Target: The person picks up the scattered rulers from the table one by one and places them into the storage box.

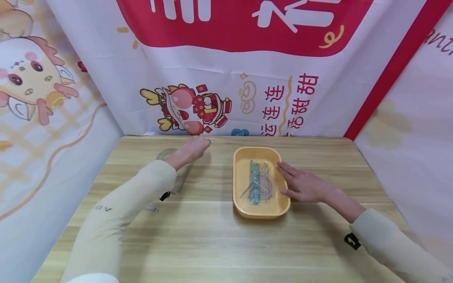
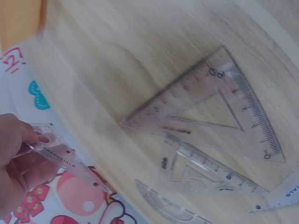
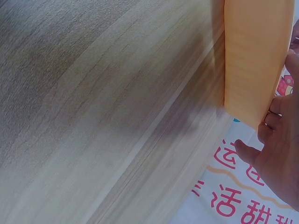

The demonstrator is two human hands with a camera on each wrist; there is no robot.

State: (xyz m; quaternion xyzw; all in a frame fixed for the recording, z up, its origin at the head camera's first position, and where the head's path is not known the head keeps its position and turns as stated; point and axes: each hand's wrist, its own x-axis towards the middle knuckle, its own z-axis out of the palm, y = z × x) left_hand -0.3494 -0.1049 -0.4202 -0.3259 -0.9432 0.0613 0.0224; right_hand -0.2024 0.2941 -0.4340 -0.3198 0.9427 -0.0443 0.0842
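My left hand [image 1: 192, 148] is raised over the back left of the table. In the left wrist view this hand [image 2: 21, 161] pinches a clear plastic set square [image 2: 70, 163], printed with dark lettering and tilted. Below it lie a larger clear set square [image 2: 254, 123], a smaller set square [image 2: 205, 156] and a clear protractor [image 2: 161, 205]. My right hand [image 1: 306, 185] rests on the right rim of a yellow plastic basin [image 1: 238, 177], fingers extended. Inside the basin are a green ruler [image 1: 255, 173], a clear protractor [image 1: 271, 188] and other clear measuring pieces that overlap.
The wood-patterned table [image 1: 212, 243] holds the basin right of centre. Another printed clear piece [image 2: 285, 196] shows partly at the left wrist view's edge. A small pale piece [image 1: 151, 207] lies under the left forearm. Printed cloth [image 1: 219, 63] hangs behind the table.
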